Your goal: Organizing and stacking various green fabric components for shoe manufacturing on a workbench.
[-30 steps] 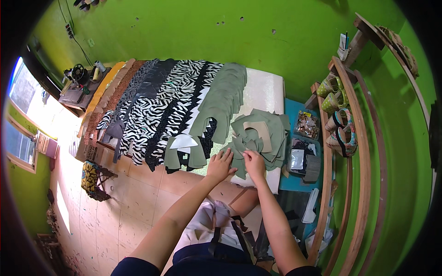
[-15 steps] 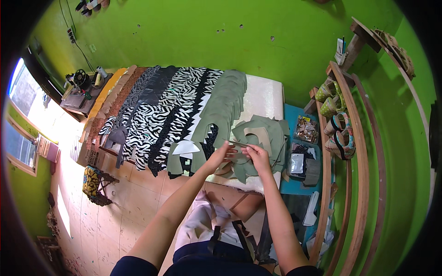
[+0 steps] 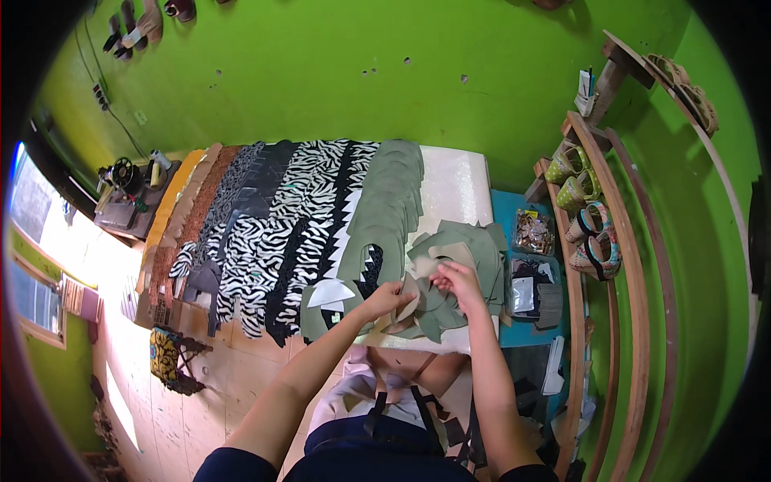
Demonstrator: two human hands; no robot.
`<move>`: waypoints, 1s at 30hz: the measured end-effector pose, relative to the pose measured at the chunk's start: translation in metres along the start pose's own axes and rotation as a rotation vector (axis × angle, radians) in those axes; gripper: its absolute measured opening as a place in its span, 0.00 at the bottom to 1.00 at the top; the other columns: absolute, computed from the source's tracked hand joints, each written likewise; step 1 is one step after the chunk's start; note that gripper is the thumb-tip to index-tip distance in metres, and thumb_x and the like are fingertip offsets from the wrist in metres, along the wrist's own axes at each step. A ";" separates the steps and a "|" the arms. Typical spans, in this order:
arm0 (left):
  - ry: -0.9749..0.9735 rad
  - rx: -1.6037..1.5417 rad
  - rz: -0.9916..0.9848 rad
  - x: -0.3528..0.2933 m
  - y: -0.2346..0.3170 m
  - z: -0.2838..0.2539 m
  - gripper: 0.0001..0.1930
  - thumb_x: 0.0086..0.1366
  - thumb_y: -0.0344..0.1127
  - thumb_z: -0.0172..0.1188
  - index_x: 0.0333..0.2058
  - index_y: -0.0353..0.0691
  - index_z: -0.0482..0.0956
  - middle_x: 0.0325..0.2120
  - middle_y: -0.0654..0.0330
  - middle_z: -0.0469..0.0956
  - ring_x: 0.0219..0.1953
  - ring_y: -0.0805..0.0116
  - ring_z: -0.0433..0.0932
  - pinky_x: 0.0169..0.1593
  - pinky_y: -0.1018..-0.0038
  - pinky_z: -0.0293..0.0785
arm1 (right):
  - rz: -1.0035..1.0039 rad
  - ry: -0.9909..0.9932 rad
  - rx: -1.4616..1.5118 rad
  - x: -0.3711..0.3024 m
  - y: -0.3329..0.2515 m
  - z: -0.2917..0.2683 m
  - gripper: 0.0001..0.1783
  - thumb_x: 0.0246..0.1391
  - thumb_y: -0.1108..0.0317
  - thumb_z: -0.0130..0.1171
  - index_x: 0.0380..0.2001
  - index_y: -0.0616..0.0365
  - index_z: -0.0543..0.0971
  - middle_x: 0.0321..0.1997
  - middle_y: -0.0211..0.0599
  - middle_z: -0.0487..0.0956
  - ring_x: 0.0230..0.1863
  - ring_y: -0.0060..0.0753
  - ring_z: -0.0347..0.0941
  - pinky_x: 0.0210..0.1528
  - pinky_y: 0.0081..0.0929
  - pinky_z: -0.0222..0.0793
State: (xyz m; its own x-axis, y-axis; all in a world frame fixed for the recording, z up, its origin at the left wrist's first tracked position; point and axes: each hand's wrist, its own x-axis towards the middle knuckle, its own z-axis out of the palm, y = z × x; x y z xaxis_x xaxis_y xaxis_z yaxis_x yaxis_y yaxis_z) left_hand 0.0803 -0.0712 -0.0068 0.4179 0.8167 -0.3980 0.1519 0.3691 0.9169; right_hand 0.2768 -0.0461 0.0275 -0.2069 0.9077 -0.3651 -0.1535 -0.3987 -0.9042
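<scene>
With my left hand (image 3: 387,300) I pinch a tan piece (image 3: 410,289), its curved edge to the right, over the front of the pale desk (image 3: 456,177). My right hand (image 3: 456,283) is just beside it, fingers curled; a pale blur (image 3: 424,267) shows by them, and I cannot tell whether I grip it. Loose green pieces (image 3: 480,243) lie heaped beneath and beyond.

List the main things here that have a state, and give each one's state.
Left hand: closed, gripping
Tan piece: held by left hand
Right hand: fingers bent, grip unclear
Green heap: loose, overlapping
Green row: overlapping, laid out
Zebra pieces: overlapping, in rows
Green shoes: side by side
Lower box: open, filled
Stool: standing
</scene>
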 end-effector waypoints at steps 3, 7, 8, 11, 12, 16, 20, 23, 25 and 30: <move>-0.082 0.295 0.058 0.010 -0.006 -0.005 0.20 0.60 0.46 0.51 0.37 0.31 0.73 0.32 0.57 0.75 0.32 0.70 0.72 0.39 0.74 0.67 | -0.175 0.106 -0.036 0.011 -0.006 -0.007 0.15 0.55 0.65 0.48 0.41 0.66 0.72 0.34 0.39 0.78 0.32 0.20 0.72 0.35 0.15 0.67; -0.111 0.425 0.147 0.020 -0.004 -0.017 0.33 0.60 0.58 0.44 0.46 0.28 0.66 0.45 0.49 0.69 0.45 0.61 0.69 0.48 0.70 0.64 | -0.310 0.171 -0.008 0.022 -0.012 0.015 0.17 0.55 0.65 0.49 0.41 0.69 0.72 0.39 0.41 0.77 0.38 0.23 0.73 0.41 0.17 0.66; -0.017 0.169 0.192 0.023 -0.002 -0.021 0.36 0.59 0.60 0.43 0.50 0.28 0.62 0.51 0.48 0.64 0.50 0.60 0.66 0.51 0.70 0.62 | -0.343 0.162 -0.032 0.025 -0.010 0.021 0.16 0.54 0.65 0.51 0.40 0.69 0.73 0.38 0.37 0.77 0.38 0.21 0.72 0.40 0.16 0.65; -0.197 -0.676 -0.020 0.025 0.023 -0.053 0.44 0.57 0.68 0.34 0.57 0.33 0.49 0.54 0.52 0.60 0.53 0.63 0.63 0.54 0.70 0.61 | -0.283 0.077 -0.124 0.038 0.004 0.030 0.14 0.52 0.68 0.53 0.40 0.66 0.74 0.35 0.34 0.77 0.36 0.20 0.72 0.37 0.14 0.65; -0.124 -0.829 -0.095 0.021 0.031 -0.057 0.37 0.60 0.63 0.38 0.55 0.35 0.55 0.51 0.55 0.62 0.52 0.65 0.64 0.51 0.73 0.64 | -0.273 0.084 -0.124 0.041 0.010 0.031 0.14 0.52 0.68 0.53 0.40 0.66 0.74 0.35 0.34 0.77 0.36 0.20 0.72 0.37 0.14 0.65; 0.008 -0.424 -0.085 0.023 0.015 -0.098 0.21 0.60 0.43 0.52 0.47 0.36 0.66 0.35 0.62 0.71 0.36 0.74 0.72 0.40 0.80 0.70 | -0.239 0.003 -0.287 0.062 0.028 0.054 0.13 0.49 0.73 0.54 0.41 0.60 0.75 0.31 0.32 0.77 0.32 0.19 0.72 0.31 0.15 0.64; 0.047 -0.261 -0.130 0.023 0.003 -0.123 0.19 0.54 0.29 0.58 0.45 0.34 0.68 0.26 0.67 0.70 0.23 0.79 0.71 0.28 0.83 0.70 | -0.225 0.072 -0.218 0.083 0.037 0.069 0.13 0.48 0.74 0.54 0.40 0.65 0.73 0.29 0.35 0.77 0.30 0.19 0.73 0.31 0.15 0.65; 0.092 -0.189 -0.115 0.028 -0.003 -0.139 0.19 0.55 0.27 0.56 0.46 0.32 0.66 0.26 0.63 0.70 0.24 0.77 0.71 0.28 0.83 0.71 | -0.203 0.133 -0.226 0.098 0.044 0.078 0.12 0.48 0.74 0.55 0.38 0.67 0.73 0.28 0.36 0.77 0.29 0.20 0.73 0.31 0.15 0.66; 0.114 -0.186 -0.102 0.031 -0.003 -0.149 0.19 0.58 0.26 0.52 0.48 0.31 0.61 0.25 0.59 0.69 0.24 0.74 0.73 0.28 0.81 0.72 | -0.186 0.169 -0.230 0.105 0.049 0.084 0.11 0.48 0.74 0.55 0.36 0.68 0.73 0.28 0.36 0.77 0.29 0.21 0.73 0.31 0.15 0.66; 0.193 -0.218 -0.058 0.041 0.007 -0.145 0.19 0.60 0.28 0.48 0.49 0.31 0.58 0.25 0.59 0.68 0.26 0.72 0.74 0.30 0.78 0.75 | -0.217 0.247 -0.458 0.122 0.071 0.080 0.11 0.46 0.70 0.58 0.33 0.66 0.74 0.25 0.35 0.76 0.24 0.21 0.72 0.27 0.17 0.66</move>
State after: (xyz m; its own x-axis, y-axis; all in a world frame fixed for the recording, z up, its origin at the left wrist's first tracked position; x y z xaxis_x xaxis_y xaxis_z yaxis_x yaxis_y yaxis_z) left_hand -0.0314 0.0289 -0.0208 0.2330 0.8529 -0.4673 -0.0345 0.4874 0.8725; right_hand 0.1637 0.0264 -0.0635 0.0234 0.9882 -0.1513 0.2796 -0.1517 -0.9481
